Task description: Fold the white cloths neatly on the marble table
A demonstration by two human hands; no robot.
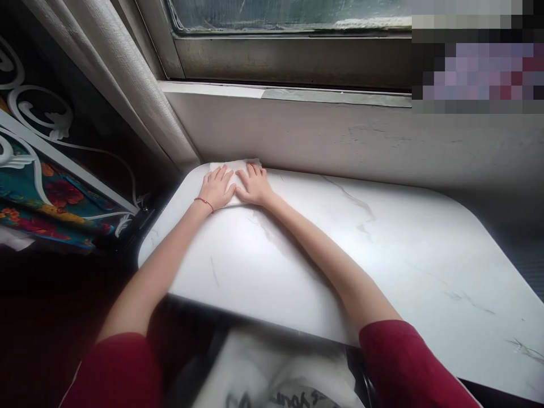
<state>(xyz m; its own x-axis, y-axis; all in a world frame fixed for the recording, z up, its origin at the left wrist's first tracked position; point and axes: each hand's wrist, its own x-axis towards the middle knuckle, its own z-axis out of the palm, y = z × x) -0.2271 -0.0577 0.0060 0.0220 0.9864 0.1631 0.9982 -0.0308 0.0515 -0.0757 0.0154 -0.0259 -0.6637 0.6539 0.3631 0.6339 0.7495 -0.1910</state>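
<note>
A white cloth (232, 201) lies flat on the white marbled table (306, 272), close to its far left corner by the wall. My left hand (216, 187) rests on the cloth's left part with fingers stretched out; a thin red bracelet circles that wrist. Beside it, my right hand (254, 184) presses on the cloth's right part, fingers spread. The two thumbs nearly meet over the cloth. Both palms face down, and neither hand grips the fabric.
Behind the table stands a pale wall (306, 133) under a window (289, 17). A light curtain (123, 68) hangs at the left, near a white scrolled metal frame (46, 122) and a colourful floral cloth (55, 192). Below the front edge is a whitish item with dark lettering (293, 374).
</note>
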